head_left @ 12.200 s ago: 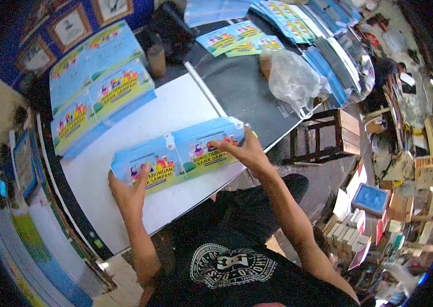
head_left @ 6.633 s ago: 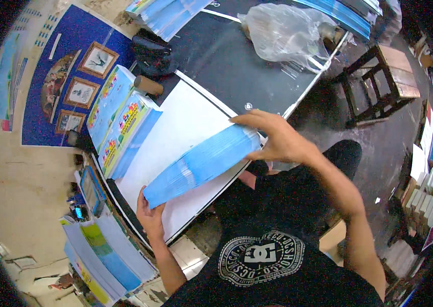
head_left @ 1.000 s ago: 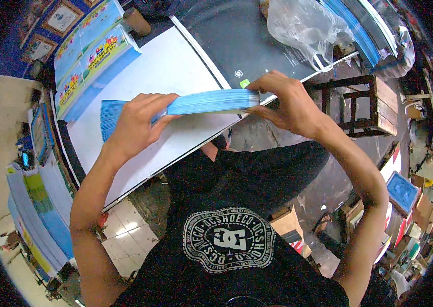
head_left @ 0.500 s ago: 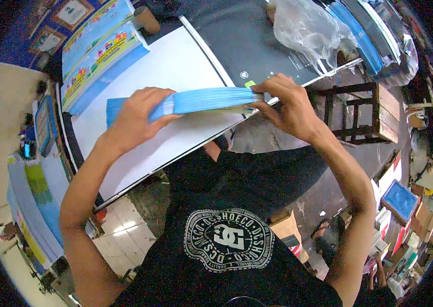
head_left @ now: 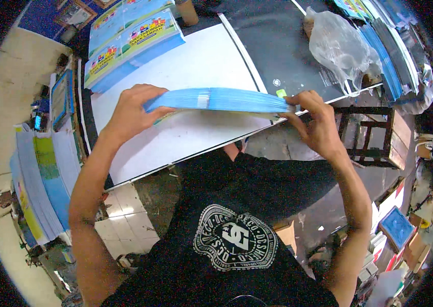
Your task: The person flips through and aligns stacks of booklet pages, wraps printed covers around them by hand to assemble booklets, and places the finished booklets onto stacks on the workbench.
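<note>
A blue stack [head_left: 231, 101] of sheets is held over the near part of the white board [head_left: 144, 153], bowed slightly upward along its length. Its left end is clamped by the left hand [head_left: 137, 113], with the thumb set below and the fingers above; its right end is pinched in the same way by the right hand [head_left: 314, 122]. Whether the board is touched by the stack cannot be told. The stack's edge is crossed by a pale band, and a sliver of coloured print is shown beneath it, too narrow to be read.

Bold dark lettering on yellow, topped by small cartoon figures, is repeated across the covers of the pile [head_left: 137, 53] at the board's far left. A ring of white letters around larger central ones is printed on the black shirt [head_left: 175, 263]. On the black mat [head_left: 288, 56], a round white mark [head_left: 277, 82] is seen beside a green spot [head_left: 281, 93]; fine white print [head_left: 327, 78], too small to be read, is set near the clear bag [head_left: 342, 46].
</note>
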The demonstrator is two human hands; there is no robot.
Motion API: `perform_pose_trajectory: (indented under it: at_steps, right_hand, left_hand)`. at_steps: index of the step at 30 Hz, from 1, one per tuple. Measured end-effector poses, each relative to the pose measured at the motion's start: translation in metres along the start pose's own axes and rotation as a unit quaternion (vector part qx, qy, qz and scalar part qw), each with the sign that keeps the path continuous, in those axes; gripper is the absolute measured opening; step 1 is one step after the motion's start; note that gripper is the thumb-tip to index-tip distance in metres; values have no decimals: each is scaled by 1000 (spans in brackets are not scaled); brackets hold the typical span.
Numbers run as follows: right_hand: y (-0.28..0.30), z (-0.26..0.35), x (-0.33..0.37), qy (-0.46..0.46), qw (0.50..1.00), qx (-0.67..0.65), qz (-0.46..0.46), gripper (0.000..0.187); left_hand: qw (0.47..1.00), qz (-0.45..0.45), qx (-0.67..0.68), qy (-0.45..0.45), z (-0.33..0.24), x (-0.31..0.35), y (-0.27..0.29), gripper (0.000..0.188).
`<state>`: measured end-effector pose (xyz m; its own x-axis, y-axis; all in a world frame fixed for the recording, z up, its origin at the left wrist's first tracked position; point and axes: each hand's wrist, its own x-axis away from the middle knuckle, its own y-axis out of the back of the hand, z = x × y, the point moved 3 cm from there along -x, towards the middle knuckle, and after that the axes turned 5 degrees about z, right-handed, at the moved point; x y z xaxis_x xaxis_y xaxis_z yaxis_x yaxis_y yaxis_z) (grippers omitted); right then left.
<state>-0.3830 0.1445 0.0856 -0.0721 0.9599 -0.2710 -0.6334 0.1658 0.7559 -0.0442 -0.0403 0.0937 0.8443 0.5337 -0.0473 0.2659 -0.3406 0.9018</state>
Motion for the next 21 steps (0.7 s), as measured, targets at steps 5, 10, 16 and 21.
perform_pose_trajectory:
  at_steps: [5,10,16,21]
  right_hand:
    - [2,1,0,-58,998,-11,15,29]
    - [6,0,-5,-31,999,17,39,28]
    - [10,1,-3,-66,996,27,62,29]
    - [13,-5,-2,-40,997,45,42,35]
  left_hand:
    - [997,-67,36,-5,0,10,-11,32]
    - [997,-67,29,22,16,30,3,31]
    - [994,-89,59,4,14,40,4,32]
    - [995,-38,55,71,16,46,4,32]
